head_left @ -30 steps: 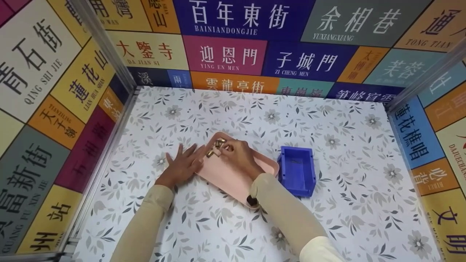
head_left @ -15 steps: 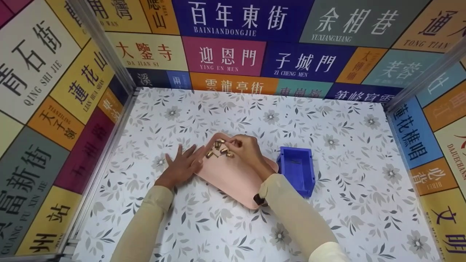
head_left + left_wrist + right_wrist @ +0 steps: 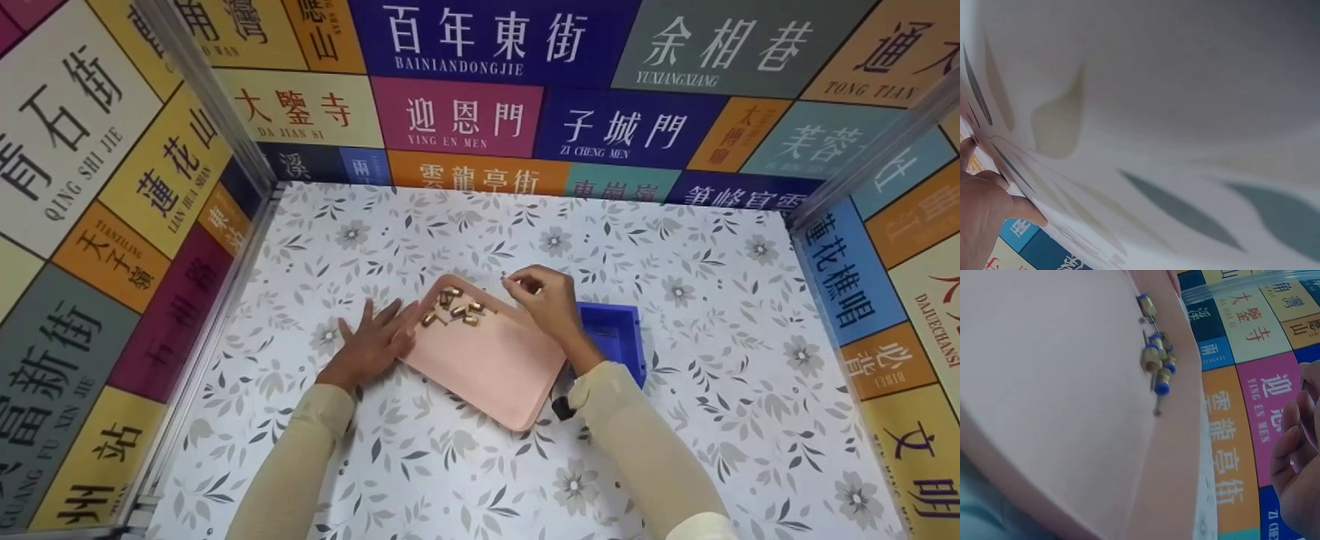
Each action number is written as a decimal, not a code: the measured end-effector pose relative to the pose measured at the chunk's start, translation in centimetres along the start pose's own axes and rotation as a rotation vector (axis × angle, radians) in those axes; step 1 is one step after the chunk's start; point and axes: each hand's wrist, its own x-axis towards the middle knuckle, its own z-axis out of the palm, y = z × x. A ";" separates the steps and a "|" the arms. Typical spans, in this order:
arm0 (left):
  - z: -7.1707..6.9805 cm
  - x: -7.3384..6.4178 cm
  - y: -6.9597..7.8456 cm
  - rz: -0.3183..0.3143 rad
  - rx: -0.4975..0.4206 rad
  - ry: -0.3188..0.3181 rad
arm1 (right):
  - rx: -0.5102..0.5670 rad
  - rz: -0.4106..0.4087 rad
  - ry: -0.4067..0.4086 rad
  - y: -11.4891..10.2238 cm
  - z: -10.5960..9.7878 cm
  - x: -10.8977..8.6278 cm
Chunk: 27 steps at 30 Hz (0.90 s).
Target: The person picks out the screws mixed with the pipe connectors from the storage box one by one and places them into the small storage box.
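My left hand lies with fingers spread, its fingertips at the left edge of a pink tray. Several brass fittings with blue collars lie in the tray's far left corner, mixed with small screws. Just beyond the tray's far right edge, my right hand is raised, pinching a small screw between thumb and forefinger; most of the screw is hidden by the fingers. A blue bin stands right of the tray, partly covered by my right wrist.
A thin dark piece lies inside the blue bin. Leaf-patterned white covering spreads over the table. Panels with colourful street-name signs enclose the back and both sides.
My right hand has lifted away from the fittings and moved right, past the tray's edge, with the screw pinched. The fittings and screws now show uncovered. My left hand stays put.
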 end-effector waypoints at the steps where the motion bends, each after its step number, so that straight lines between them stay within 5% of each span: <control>1: 0.0 0.0 0.0 -0.001 0.002 0.001 | 0.004 0.002 0.009 0.0 -0.5 0.0; 13: 0.1 0.0 -0.2 0.004 0.007 0.005 | -0.092 0.051 0.175 1.2 -6.8 -0.3; 27: 0.2 0.1 -0.2 0.009 0.008 0.005 | -0.190 0.056 0.205 3.9 -10.7 -2.6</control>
